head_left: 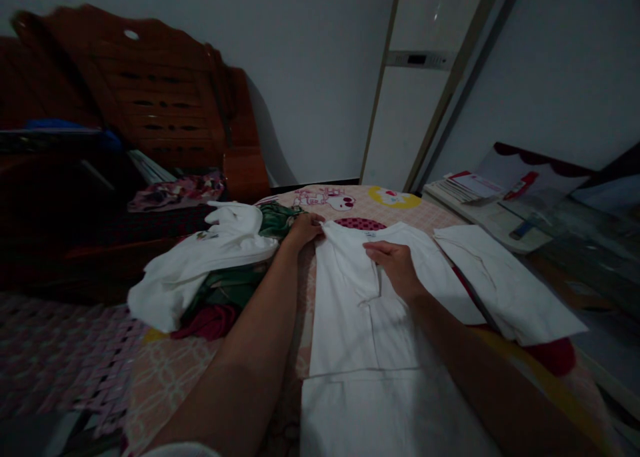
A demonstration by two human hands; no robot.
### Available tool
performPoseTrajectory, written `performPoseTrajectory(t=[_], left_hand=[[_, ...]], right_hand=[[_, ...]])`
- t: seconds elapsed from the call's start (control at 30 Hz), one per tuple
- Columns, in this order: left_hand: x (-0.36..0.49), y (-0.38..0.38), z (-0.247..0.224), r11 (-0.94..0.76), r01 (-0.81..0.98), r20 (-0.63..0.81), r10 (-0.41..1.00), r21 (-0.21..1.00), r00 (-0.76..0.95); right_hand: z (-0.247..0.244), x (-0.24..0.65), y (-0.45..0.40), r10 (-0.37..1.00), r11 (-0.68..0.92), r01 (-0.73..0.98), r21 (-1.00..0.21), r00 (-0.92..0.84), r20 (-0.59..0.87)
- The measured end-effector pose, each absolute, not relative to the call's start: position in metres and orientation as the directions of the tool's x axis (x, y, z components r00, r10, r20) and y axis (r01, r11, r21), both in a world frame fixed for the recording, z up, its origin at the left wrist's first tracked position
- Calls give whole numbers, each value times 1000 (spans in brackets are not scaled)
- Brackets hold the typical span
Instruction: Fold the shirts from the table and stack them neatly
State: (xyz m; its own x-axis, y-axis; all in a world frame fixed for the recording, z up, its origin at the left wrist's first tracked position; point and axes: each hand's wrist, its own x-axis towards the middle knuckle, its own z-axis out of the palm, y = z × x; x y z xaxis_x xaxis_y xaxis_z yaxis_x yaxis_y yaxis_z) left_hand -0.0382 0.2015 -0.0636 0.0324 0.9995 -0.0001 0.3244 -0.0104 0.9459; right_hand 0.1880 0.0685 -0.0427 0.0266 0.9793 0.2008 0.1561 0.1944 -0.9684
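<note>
A white shirt (345, 324) lies spread on a round surface with a patterned pink cover (170, 370), its neckline at the far end. My left hand (306, 230) pinches the shirt at its far left shoulder, beside the collar. Over the middle of the shirt, just below the neckline, is my right hand (395, 260), its fingers pressed together at a fold; whether cloth is between them is hard to tell. The shirt's left sleeve side appears folded inward. Its lower part is turned up near me.
To the left lies a heap of white (200, 264) and green clothes (230, 287). A folded white garment (505, 277) rests at the right. Beyond are a wooden chair (160, 104), a white cabinet-like unit (405, 117) and a glass-topped stand (575, 230) with papers.
</note>
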Motion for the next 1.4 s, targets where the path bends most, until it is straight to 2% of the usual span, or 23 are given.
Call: performPoseTrajectory(t=[0.1, 0.23, 0.33, 0.47, 0.57, 0.63, 0.73, 0.83, 0.9, 1.0, 1.17, 1.4], left_hand=[[-35, 197, -62, 38, 256, -54, 997, 966, 57], [-32, 195, -58, 36, 335, -49, 998, 942, 29], [-30, 193, -56, -6, 416, -1, 1000, 910, 17], [-28, 191, -54, -27, 499, 44, 999, 866, -23], [-28, 190, -52, -40, 515, 67, 997, 857, -34], [-29, 190, -51, -68, 506, 96, 995, 860, -29], [-34, 192, -53, -142, 541, 154, 988, 829, 24], [-43, 198, -56, -156, 622, 227, 973, 768, -36], [-49, 202, -58, -104, 660, 274, 949, 744, -159], [-52, 204, -59, -34, 692, 271, 933, 721, -236], [-46, 198, -53, -21, 754, 183, 974, 656, -132], [-43, 193, -48, 22, 755, 136, 980, 655, -147]], right_hand=[[-47, 200, 73, 953, 165, 211, -963, 217, 210], [-53, 207, 74, 909, 129, 362, -923, 329, 256], [-56, 206, 76, 926, 96, 333, -938, 317, 207], [-60, 204, 81, 977, 48, 241, -969, 190, 95], [-55, 204, 78, 967, 102, 326, -940, 189, 170], [-47, 204, 72, 940, 173, 454, -874, 189, 284], [-36, 203, 63, 906, 193, 704, -683, 140, 400], [-35, 202, 61, 945, 102, 859, -502, 74, 319], [-39, 204, 63, 969, 68, 884, -463, 52, 242], [-44, 207, 68, 975, 50, 868, -494, 64, 211], [-42, 211, 70, 969, 56, 832, -552, 87, 230], [-34, 209, 67, 960, 18, 831, -555, 141, 242]])
